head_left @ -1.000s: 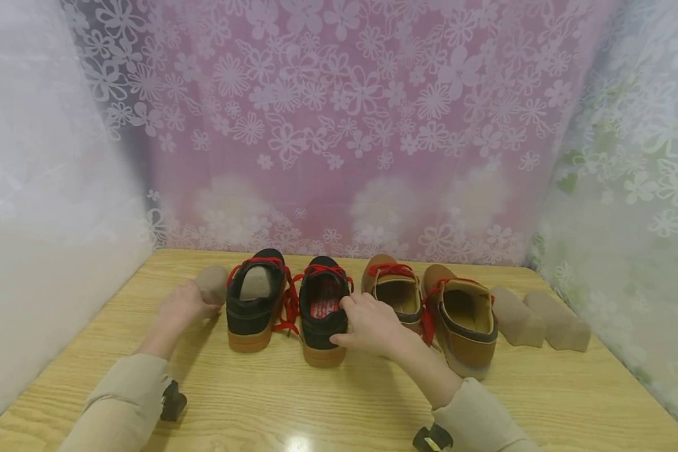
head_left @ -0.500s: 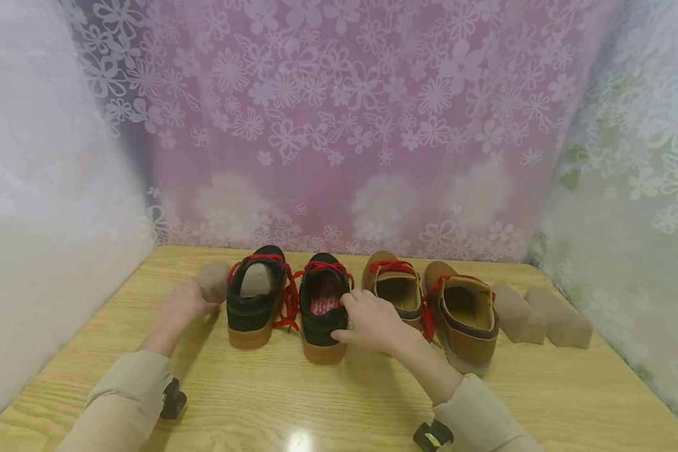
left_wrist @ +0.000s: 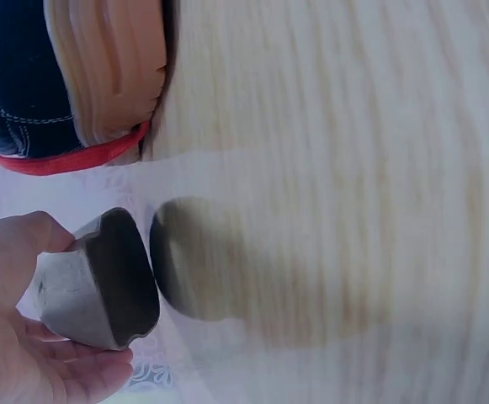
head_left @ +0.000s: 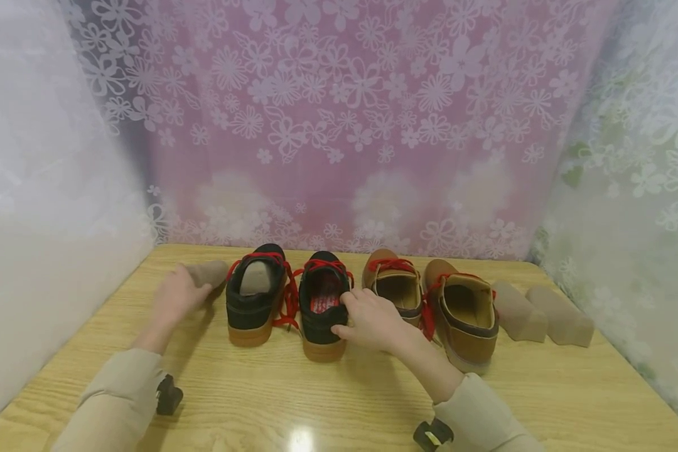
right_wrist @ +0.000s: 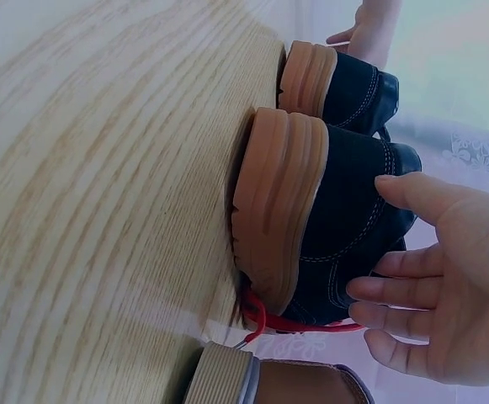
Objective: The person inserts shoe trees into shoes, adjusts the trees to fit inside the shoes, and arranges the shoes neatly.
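Note:
My left hand holds a beige shoe insert left of the shoes. In the left wrist view, thumb and fingers pinch the insert just over the table, its hollow dark end showing. My right hand rests against the right side of the right black shoe, thumb near the heel. The right wrist view shows the thumb and slightly bent fingers touching that shoe without wrapping round it. Another insert sits inside the left black shoe. Both black shoes have red laces.
Two brown shoes with red laces stand right of the black pair, toes toward the back. Two more beige inserts lie on the wooden table at far right. Floral curtains enclose the back and sides.
My left hand has drawn slightly left and turned, tilting the insert so that more of its length shows in the head view. My right hand stays at the black shoe.

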`<state>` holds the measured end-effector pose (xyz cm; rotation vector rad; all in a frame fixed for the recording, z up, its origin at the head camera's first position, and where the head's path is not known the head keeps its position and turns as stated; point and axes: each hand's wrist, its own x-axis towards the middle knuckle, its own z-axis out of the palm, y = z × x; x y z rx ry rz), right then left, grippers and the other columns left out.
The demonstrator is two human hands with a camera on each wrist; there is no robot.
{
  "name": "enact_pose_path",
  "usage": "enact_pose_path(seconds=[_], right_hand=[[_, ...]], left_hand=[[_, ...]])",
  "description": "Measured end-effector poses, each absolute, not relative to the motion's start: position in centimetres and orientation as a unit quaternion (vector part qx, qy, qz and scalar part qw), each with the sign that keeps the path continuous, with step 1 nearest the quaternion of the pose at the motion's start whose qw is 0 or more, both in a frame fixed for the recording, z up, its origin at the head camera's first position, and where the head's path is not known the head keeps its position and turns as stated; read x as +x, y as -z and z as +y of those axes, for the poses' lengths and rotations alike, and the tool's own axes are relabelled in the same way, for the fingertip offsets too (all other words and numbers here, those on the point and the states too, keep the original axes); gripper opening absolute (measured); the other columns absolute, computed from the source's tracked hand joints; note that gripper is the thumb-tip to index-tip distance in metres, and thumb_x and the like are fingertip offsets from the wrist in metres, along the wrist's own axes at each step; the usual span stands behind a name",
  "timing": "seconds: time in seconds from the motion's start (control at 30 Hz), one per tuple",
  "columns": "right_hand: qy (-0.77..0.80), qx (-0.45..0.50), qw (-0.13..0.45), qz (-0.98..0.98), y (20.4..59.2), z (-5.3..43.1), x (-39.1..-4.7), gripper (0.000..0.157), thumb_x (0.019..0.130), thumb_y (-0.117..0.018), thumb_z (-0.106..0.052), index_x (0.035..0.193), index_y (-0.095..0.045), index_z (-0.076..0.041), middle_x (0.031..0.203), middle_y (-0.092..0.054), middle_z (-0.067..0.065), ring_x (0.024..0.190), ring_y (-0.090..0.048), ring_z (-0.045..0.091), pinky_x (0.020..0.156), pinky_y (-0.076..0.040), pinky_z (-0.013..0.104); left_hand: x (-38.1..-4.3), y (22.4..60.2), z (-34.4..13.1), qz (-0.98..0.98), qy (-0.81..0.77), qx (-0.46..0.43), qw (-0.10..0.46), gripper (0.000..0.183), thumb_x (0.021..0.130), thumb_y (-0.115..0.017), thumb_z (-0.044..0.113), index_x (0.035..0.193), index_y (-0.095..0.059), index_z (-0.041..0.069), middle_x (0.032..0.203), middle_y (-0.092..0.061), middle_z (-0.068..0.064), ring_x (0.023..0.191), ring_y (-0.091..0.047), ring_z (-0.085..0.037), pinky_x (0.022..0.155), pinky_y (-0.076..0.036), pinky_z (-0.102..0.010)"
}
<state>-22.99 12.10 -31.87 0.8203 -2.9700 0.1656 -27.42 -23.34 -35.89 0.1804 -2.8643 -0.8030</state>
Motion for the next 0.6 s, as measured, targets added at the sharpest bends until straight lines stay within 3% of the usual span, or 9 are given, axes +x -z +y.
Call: enact_pose_path(seconds=[0.33, 0.6], right_hand=[[-0.053, 0.264, 0.034, -0.963, 31.9, 12.1, -23.1, 0.056, 0.081, -0.067, -0.046, 0.118, -0.056, -0.005, 0.107, -0.059, 0.007, 0.094, -0.055, 0.024, 0.074, -0.047, 0.039], [-0.056, 0.263, 0.032, -0.963, 32.0, 12.2, -23.1, 0.058, 0.081, -0.067, -0.046, 0.120, -0.055, -0.005, 0.110, -0.058, 0.008, 0.098, -0.054, 0.025, 0.078, -0.047, 0.040]], left_hand=[[-27.4, 34.4, -23.6, -0.954, 0.266, 0.093, 0.099, 0.062, 0.084, -0.063, 0.031, 0.113, -0.038, -0.018, 0.102, -0.046, -0.039, 0.090, -0.051, -0.052, 0.070, -0.046, -0.053], [-27.2, 33.8, -24.0, -0.947, 0.281, 0.084, 0.126, 0.067, 0.083, -0.063, 0.028, 0.119, -0.035, -0.021, 0.110, -0.036, -0.043, 0.095, -0.043, -0.053, 0.079, -0.041, -0.059]])
